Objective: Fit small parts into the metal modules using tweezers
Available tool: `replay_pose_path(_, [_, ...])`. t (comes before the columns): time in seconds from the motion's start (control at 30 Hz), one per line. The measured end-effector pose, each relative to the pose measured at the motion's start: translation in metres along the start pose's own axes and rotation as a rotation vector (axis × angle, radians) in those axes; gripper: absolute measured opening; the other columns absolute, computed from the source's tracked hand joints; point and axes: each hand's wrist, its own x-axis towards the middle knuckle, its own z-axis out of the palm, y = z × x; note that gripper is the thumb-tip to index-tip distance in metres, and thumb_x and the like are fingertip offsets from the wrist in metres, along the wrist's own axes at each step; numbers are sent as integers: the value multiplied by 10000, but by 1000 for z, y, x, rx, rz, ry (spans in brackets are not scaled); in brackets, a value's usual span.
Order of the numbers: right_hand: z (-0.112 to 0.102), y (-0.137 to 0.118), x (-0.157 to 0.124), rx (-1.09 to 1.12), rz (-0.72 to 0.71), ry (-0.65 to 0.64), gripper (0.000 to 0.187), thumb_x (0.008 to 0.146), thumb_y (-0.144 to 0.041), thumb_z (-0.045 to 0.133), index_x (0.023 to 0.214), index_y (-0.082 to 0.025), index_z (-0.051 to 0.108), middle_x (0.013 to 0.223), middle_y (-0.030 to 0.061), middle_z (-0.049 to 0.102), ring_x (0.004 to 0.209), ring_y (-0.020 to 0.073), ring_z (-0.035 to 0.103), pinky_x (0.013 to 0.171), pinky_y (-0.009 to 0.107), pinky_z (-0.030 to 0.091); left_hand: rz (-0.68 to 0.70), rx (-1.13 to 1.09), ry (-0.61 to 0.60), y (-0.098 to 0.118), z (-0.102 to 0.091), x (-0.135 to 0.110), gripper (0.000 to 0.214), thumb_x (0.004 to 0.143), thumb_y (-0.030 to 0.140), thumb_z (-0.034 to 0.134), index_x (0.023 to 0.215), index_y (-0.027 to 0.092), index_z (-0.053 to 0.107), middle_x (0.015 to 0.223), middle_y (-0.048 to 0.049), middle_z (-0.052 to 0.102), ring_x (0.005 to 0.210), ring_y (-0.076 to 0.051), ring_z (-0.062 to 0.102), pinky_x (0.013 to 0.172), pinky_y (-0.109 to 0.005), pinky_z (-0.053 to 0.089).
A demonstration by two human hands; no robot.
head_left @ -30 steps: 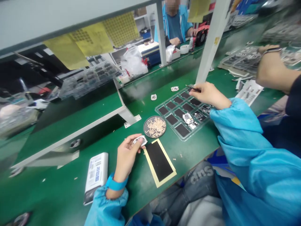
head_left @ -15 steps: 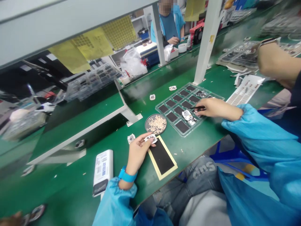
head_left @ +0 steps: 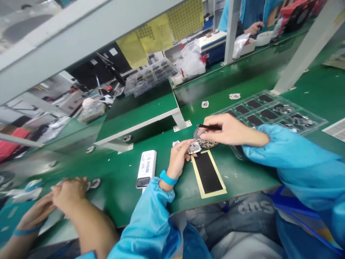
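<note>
My left hand (head_left: 178, 160) is closed on a small white plastic housing (head_left: 194, 148) with grey parts inside, held above the top end of a black pad (head_left: 208, 174) with a pale yellow border. My right hand (head_left: 229, 130) grips black tweezers (head_left: 208, 127) over the round dish (head_left: 212, 144) of tiny pale pieces, which it partly hides. Another white housing (head_left: 175, 143) lies just behind my left hand. Under and beyond my right forearm lies a clear compartment tray (head_left: 309, 104) with dark inserts and several parts in it.
A white power bank-like device (head_left: 147, 167) lies left of my left arm. Behind it stands a low green shelf (head_left: 140, 111) on metal legs. Two white housings (head_left: 205, 104) lie farther back. At left are another person's hands (head_left: 67, 196); a metal post (head_left: 304, 50) rises at right.
The view has swung left, bringing a neighbour's hands into sight. My right hand with the tweezers has moved from the tray to the dish, close to the housing in my left hand.
</note>
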Motion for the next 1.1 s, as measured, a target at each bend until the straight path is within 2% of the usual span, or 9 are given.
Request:
replay_pose_path(0.1, [26, 21, -4, 215, 114, 2, 305, 839, -447, 720, 914, -152, 716, 860, 44, 723, 801, 179, 664, 751, 321, 526, 46, -31, 6, 1, 0, -1, 425, 853, 423, 700, 1170, 141, 705, 869, -83, 735, 703, -159, 695, 483, -199, 392])
replay_pose_path(0.3, [30, 40, -11, 432, 276, -101, 258, 774, -384, 781, 857, -152, 705, 860, 60, 774, 865, 191, 722, 868, 347, 535, 77, 49, 62, 1, 5, -5, 398, 782, 247, 748, 1167, 156, 706, 956, -79, 755, 774, -163, 691, 621, -242, 504])
replay_pose_path(0.4, [33, 36, -10, 492, 401, -99, 184, 777, -325, 761, 802, -153, 699, 801, 51, 773, 678, 129, 680, 681, 259, 522, 70, 63, 71, -2, 5, -3, 457, 736, 127, 685, 1192, 163, 702, 1049, -82, 759, 905, -197, 708, 755, -287, 551])
replay_pose_path(0.47, [37, 34, -10, 521, 497, -68, 184, 787, -329, 740, 790, -151, 696, 784, 49, 765, 461, 60, 513, 452, 211, 378, 82, 56, 49, -3, 5, -3, 542, 691, 59, 632, 1219, 168, 689, 1162, -85, 740, 1012, -210, 699, 814, -287, 550])
replay_pose_path(0.57, [42, 33, -11, 554, 579, -60, 245, 790, -392, 741, 817, -150, 709, 770, 45, 751, 366, 19, 289, 358, 211, 146, 102, 65, 7, -5, 6, -4, 633, 666, 33, 618, 1281, 173, 656, 1238, -93, 711, 1085, -219, 676, 804, -261, 541])
replay_pose_path(0.7, [43, 34, -12, 486, 553, -56, 379, 809, -520, 724, 753, -145, 728, 513, -19, 584, 375, 38, 262, 374, 221, 119, 111, 114, -23, -4, 7, -8, 653, 717, 73, 677, 1357, 179, 605, 1247, -113, 697, 986, -198, 685, 677, -224, 518])
replay_pose_path(0.77, [43, 33, -13, 451, 492, -67, 401, 810, -534, 723, 722, -143, 736, 474, -26, 543, 384, 45, 269, 383, 232, 142, 116, 137, -29, -4, 8, -9, 643, 746, 110, 715, 1373, 185, 594, 1264, -120, 686, 954, -190, 686, 666, -227, 520])
replay_pose_path(0.93, [42, 33, -13, 422, 413, -58, 395, 802, -525, 745, 694, -145, 736, 561, 13, 643, 424, 56, 360, 424, 239, 254, 122, 128, -22, -2, 7, -9, 642, 756, 225, 807, 1365, 203, 604, 1260, -120, 686, 996, -210, 691, 748, -263, 565])
replay_pose_path(1.1, [43, 37, -14, 435, 423, -34, 376, 796, -511, 755, 731, -142, 731, 635, 20, 678, 410, 40, 341, 398, 232, 224, 141, 150, -5, -1, 8, -9, 613, 766, 272, 820, 1339, 196, 617, 1234, -114, 698, 1047, -220, 685, 811, -281, 571])
